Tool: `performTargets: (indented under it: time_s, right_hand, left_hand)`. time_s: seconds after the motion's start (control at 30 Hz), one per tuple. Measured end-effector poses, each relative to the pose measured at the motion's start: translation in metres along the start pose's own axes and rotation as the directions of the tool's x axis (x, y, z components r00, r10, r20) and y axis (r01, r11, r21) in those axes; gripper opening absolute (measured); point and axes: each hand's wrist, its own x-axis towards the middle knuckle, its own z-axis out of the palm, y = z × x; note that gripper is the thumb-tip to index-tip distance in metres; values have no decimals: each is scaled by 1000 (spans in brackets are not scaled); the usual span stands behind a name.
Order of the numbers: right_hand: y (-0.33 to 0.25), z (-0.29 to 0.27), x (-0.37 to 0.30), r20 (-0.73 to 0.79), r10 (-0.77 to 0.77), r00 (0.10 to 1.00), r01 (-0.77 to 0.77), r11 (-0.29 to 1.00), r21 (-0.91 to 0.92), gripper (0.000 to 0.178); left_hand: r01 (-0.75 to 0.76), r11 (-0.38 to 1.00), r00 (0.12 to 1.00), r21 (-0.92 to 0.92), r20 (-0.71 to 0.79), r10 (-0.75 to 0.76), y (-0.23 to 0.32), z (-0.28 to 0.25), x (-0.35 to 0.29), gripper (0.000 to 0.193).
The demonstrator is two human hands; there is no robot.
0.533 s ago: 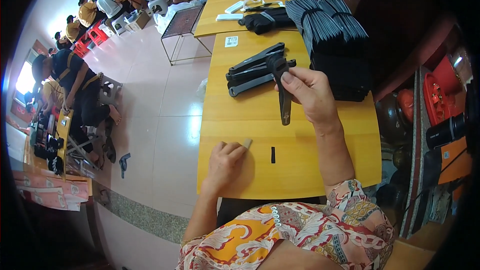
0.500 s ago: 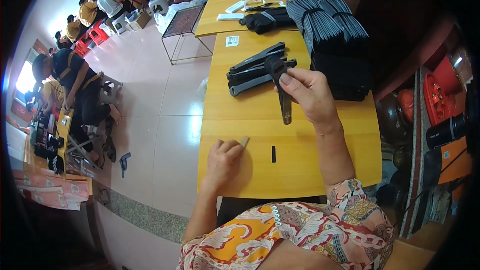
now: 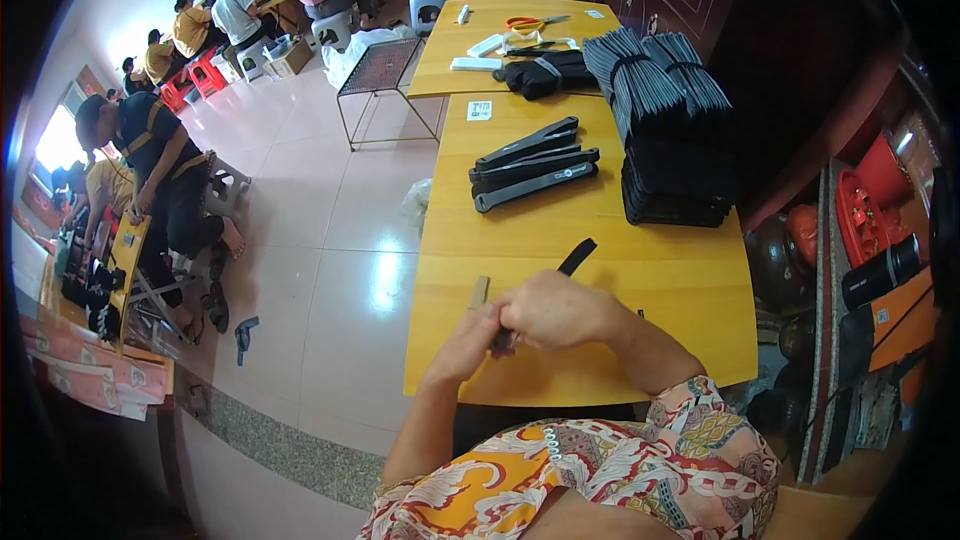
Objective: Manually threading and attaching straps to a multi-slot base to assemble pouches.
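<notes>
My left hand (image 3: 465, 345) and my right hand (image 3: 545, 312) meet over the near part of the yellow table (image 3: 650, 270), fingers closed. Between them is a black strap (image 3: 577, 257), whose free end sticks out beyond my right knuckles. The rest of it is mostly covered by my fingers. A thin beige strip (image 3: 480, 291) shows just past my left hand; whether that hand grips it, I cannot tell. Farther up the table lies a pile of folded black-and-grey straps (image 3: 535, 168). A tiny dark piece (image 3: 641, 314) peeks out beside my right forearm.
Banded bundles of grey-black straps (image 3: 640, 80) rest on a black stack (image 3: 675, 185) at the right. Orange scissors (image 3: 525, 24), white pieces (image 3: 476, 64) and a black bundle (image 3: 545, 73) lie at the far end. A person (image 3: 160, 160) sits at left; others sit behind.
My right hand has come down and left with the strap and now meets my left hand. The strap has gone from beside the pile to between my hands. The view has shifted slightly.
</notes>
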Motion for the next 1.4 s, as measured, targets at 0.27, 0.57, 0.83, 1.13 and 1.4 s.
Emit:
performTargets:
  time_s: [0.27,0.57,0.83,1.13,1.4]
  right_hand:
    - [-7,15,-28,-481,-41,876,77,996,55,21]
    - [13,76,-69,-552,647,526,-248,737,628,28]
    - [30,126,-56,-476,760,442,-115,574,811,25]
    - [26,125,-50,-530,704,472,-43,619,784,17]
    - [19,122,-55,-526,672,521,-62,644,762,16]
  left_hand:
    - [146,936,989,-320,40,-141,-7,24,-10,48]
    - [93,870,994,-484,91,-55,-20,19,-18,44]
    - [37,738,997,-673,79,22,-26,21,1,46]
    - [143,575,990,-806,116,-85,-46,14,4,35]
    - [199,605,972,-771,78,-221,-38,18,0,36]
